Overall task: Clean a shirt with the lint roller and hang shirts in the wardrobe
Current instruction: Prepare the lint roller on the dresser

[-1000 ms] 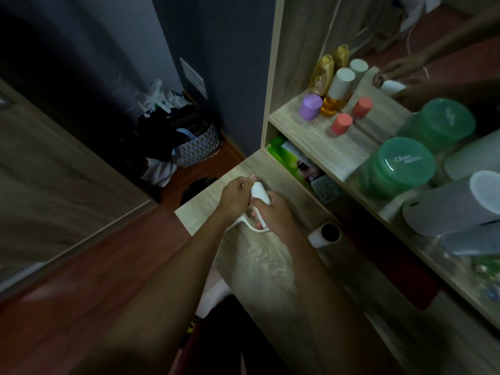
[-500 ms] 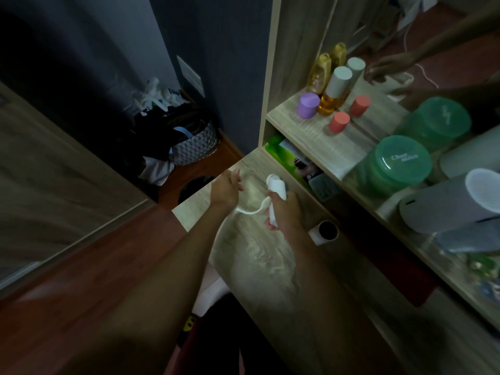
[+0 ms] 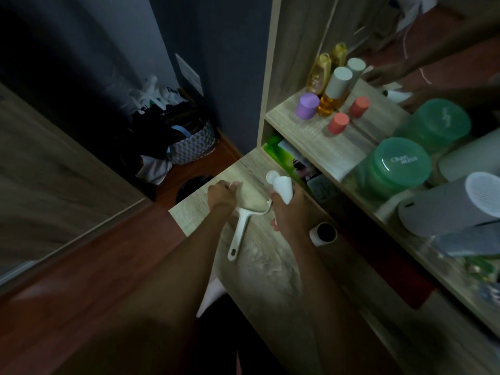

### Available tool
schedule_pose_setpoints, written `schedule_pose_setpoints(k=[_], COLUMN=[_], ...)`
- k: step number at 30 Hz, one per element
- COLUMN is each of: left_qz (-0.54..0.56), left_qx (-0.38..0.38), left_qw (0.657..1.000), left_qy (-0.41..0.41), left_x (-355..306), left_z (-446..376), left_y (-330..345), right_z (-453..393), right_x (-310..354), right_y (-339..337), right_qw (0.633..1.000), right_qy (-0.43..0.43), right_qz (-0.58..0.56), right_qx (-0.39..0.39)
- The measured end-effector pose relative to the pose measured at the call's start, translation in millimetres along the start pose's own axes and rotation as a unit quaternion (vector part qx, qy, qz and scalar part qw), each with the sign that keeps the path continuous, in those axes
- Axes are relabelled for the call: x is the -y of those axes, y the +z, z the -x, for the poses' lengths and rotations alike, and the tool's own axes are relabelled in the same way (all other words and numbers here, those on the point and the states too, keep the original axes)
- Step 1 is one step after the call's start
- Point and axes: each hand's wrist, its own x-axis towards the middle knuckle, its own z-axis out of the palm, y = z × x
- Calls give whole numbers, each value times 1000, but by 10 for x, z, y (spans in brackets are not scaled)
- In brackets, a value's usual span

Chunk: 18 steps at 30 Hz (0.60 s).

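I hold the white lint roller over the wooden tabletop (image 3: 259,266). My left hand (image 3: 223,194) is closed around the top of its handle (image 3: 238,235), which slants down towards me. My right hand (image 3: 288,212) grips the white roll (image 3: 282,186), tilted up and away, with its round end (image 3: 272,175) showing. A thin curved arm (image 3: 261,211) of the roller runs between the two hands. I cannot tell whether the roll sits on that arm. No shirt is clearly in view.
A shelf (image 3: 324,147) to the right holds bottles, a purple cap (image 3: 307,105) and green jars (image 3: 400,166). A small white cup (image 3: 324,233) stands by my right wrist. A basket of clothes (image 3: 189,147) sits on the floor beyond the table. A wooden door panel (image 3: 54,171) is on the left.
My hands were together on the roller, then moved apart. The roll is now lifted in my right hand, and the handle shows below my left hand.
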Motion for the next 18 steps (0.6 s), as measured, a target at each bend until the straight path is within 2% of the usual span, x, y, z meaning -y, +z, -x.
schedule_pose_setpoints(k=[15,18], left_qz=[14,-43], left_qx=[-12,-80], left_qw=[1000,996], left_qy=[-18,18], left_x=[135,83], left_z=[-36,39], left_y=[-121,-198], right_z=[189,205], right_x=[-200,-212], right_y=[6,1], right_qw=[995,993], right_qy=[40,39], right_qz=[-74,-80], right_qx=[56,77])
